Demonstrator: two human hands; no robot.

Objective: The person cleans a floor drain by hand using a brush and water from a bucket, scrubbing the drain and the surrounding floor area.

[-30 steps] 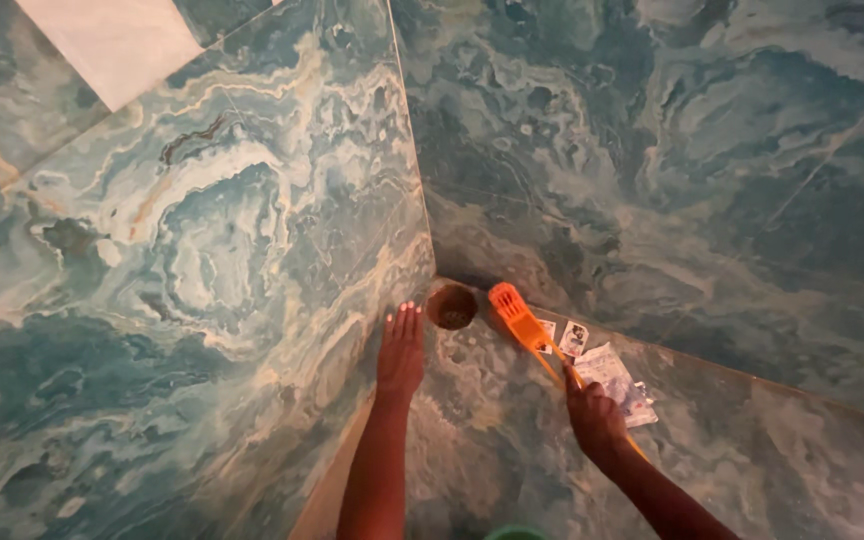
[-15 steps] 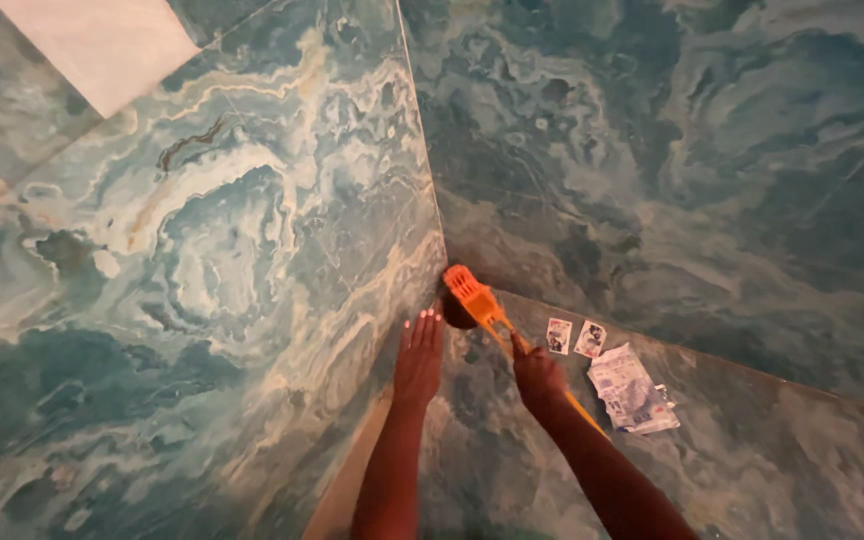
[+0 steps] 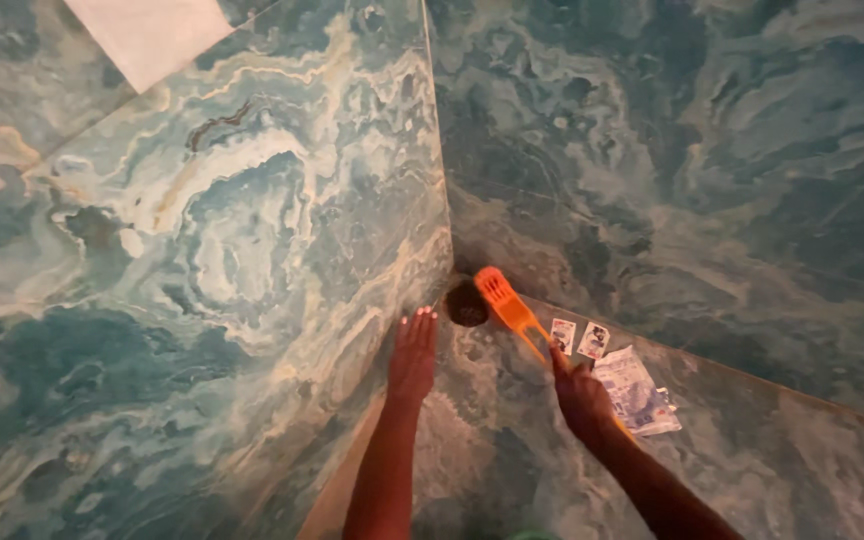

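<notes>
Right hand (image 3: 580, 392) grips orange brush (image 3: 508, 303) beside drain (image 3: 466, 302); left hand (image 3: 413, 355) flat on floor.

Beyond your right hand (image 3: 584, 392) lie two small white sachets (image 3: 578, 337); just right of it, a larger clear packet (image 3: 638, 390).

Glossy marbled stone walls (image 3: 232, 240) and floor (image 3: 512, 440) — orange plastic brush (image 3: 508, 305), crinkly shiny sachets (image 3: 634, 388).
</notes>
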